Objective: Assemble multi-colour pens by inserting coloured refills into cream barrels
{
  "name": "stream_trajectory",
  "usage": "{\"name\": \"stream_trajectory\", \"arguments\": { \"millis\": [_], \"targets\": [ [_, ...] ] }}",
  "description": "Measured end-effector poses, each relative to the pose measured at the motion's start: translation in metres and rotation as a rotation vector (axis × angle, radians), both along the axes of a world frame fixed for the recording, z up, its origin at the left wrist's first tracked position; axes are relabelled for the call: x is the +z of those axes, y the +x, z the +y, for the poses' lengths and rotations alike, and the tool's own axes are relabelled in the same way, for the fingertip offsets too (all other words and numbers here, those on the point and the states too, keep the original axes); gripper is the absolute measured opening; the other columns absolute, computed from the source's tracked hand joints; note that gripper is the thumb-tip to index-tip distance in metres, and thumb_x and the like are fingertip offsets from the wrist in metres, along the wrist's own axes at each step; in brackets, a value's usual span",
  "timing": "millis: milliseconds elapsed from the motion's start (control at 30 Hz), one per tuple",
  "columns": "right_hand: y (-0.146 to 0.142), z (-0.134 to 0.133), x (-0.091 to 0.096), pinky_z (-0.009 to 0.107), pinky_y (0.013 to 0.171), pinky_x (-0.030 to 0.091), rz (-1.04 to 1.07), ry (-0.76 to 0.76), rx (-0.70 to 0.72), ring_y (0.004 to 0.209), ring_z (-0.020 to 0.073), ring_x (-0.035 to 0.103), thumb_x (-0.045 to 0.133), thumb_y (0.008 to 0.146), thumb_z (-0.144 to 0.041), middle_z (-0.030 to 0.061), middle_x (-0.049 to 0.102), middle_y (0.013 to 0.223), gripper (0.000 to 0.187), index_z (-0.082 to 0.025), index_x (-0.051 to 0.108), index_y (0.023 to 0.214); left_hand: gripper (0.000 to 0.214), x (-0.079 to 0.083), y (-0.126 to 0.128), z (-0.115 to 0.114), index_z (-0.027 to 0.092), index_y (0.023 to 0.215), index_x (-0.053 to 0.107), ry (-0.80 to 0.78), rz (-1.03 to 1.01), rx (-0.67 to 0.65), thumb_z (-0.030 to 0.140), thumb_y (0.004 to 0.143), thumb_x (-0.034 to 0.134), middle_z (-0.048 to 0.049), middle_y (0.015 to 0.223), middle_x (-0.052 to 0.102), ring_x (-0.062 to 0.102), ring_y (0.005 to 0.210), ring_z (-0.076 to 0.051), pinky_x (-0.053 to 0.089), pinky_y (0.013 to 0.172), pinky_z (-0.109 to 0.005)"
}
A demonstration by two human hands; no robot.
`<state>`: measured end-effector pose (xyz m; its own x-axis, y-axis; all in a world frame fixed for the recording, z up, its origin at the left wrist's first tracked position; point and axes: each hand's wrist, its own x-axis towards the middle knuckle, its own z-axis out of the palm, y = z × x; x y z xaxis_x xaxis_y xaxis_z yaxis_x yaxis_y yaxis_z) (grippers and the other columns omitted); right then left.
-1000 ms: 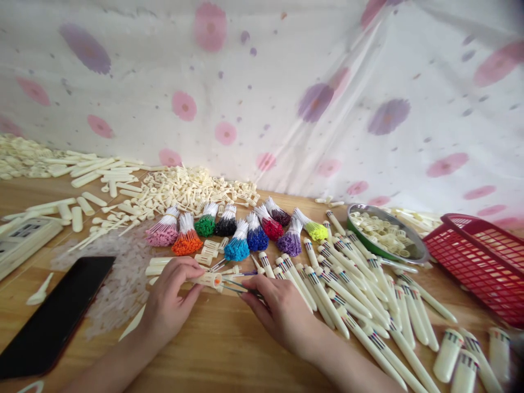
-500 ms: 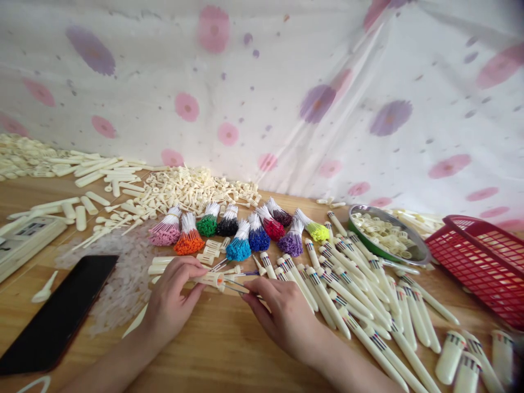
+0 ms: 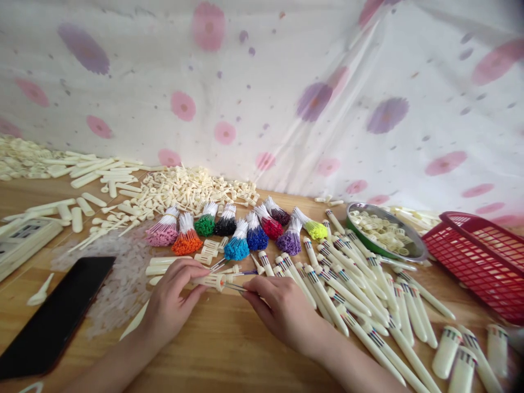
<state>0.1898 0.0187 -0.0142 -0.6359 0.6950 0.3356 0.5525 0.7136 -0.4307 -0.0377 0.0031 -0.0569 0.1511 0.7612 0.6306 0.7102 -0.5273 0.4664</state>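
Showing orange, the slotted piece point(image 3: 212, 280) looks cream

Phone point(image 3: 59, 316) left, pens point(image 3: 327, 300) right on table point(image 3: 229, 349), basket point(image 3: 478, 262) farther right.

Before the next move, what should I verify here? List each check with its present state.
1. Left hand holds the cream, slotted plastic tube: ok.
2. Right hand pinches a thin grey rod: ok.
3. Rod seated inside the tube: cannot tell; the detail is too small.
4. Free room beside the right hand: not ok; glossy cream plastic pens lie close by.
5. Light-blue-tipped bundle of thin white sticks apart from both hands: ok.
6. Flat black phone apart from the left hand: ok.
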Motion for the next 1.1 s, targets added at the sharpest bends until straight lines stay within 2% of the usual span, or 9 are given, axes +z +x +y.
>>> {"name": "stream_trajectory", "arguments": {
  "millis": [200, 467, 633, 833, 933, 1100],
  "targets": [
    [0.01, 0.006, 0.005, 0.02, 0.053, 0.036, -0.026, -0.048, 0.022, 0.054, 0.0106, 0.054, 0.045, 0.092, -0.023, -0.0004, 0.06, 0.062, 0.019, -0.018, 0.057, 0.078, 0.023, -0.004, -0.002, 0.001, 0.024, 0.109, 0.061, -0.044, 0.041, -0.106, 0.021, 0.088, 0.053, -0.0047, 0.097, 0.064, 0.063, 0.091, -0.019, 0.052, 0.079, -0.029],
    [0.018, 0.014, 0.009, 0.02, 0.053, 0.036, -0.012, -0.074, 0.153, 0.054, 0.0102, 0.053, 0.046, 0.091, -0.022, -0.0004, 0.06, 0.063, 0.017, -0.017, 0.058, 0.082, 0.038, -0.005, -0.002, -0.002, 0.028, 0.127, 0.053, -0.189, 0.062, -0.269, 0.017, 0.091, 0.045, -0.005, 0.099, 0.065, 0.064, 0.088, -0.017, 0.052, 0.077, -0.024],
    [0.018, 0.014, 0.006, 0.021, 0.054, 0.037, 0.03, -0.006, 0.181, 0.055, 0.0103, 0.054, 0.044, 0.093, -0.024, 0.0007, 0.06, 0.064, 0.019, -0.016, 0.058, 0.084, 0.04, -0.004, -0.002, -0.003, 0.03, 0.128, 0.052, -0.25, 0.022, -0.323, 0.017, 0.091, 0.045, -0.0042, 0.098, 0.066, 0.064, 0.088, -0.017, 0.052, 0.077, -0.024],
    [0.018, 0.012, 0.012, 0.023, 0.051, 0.034, 0.039, 0.133, 0.205, 0.053, 0.0108, 0.051, 0.041, 0.095, -0.022, 0.0007, 0.057, 0.061, 0.02, -0.015, 0.057, 0.085, 0.038, 0.0, 0.0, -0.004, 0.032, 0.122, 0.057, -0.364, -0.074, -0.353, 0.017, 0.089, 0.046, -0.0031, 0.101, 0.067, 0.065, 0.089, -0.017, 0.053, 0.077, -0.024],
    [0.016, 0.01, 0.014, 0.022, 0.051, 0.033, 0.025, 0.148, 0.201, 0.053, 0.0105, 0.051, 0.038, 0.095, -0.022, 0.0004, 0.058, 0.061, 0.021, -0.016, 0.056, 0.085, 0.038, 0.001, 0.0, -0.005, 0.033, 0.121, 0.058, -0.425, -0.098, -0.384, 0.016, 0.089, 0.046, -0.0031, 0.105, 0.069, 0.067, 0.089, -0.018, 0.055, 0.075, -0.026],
    [0.016, 0.008, 0.009, 0.023, 0.051, 0.034, 0.012, 0.118, 0.153, 0.052, 0.0106, 0.052, 0.039, 0.095, -0.025, 0.0007, 0.058, 0.061, 0.023, -0.016, 0.056, 0.083, 0.037, 0.0, 0.001, -0.007, 0.033, 0.123, 0.056, -0.426, -0.135, -0.341, 0.021, 0.088, 0.051, -0.004, 0.112, 0.068, 0.065, 0.1, -0.021, 0.053, 0.083, -0.031]
  ]
}}
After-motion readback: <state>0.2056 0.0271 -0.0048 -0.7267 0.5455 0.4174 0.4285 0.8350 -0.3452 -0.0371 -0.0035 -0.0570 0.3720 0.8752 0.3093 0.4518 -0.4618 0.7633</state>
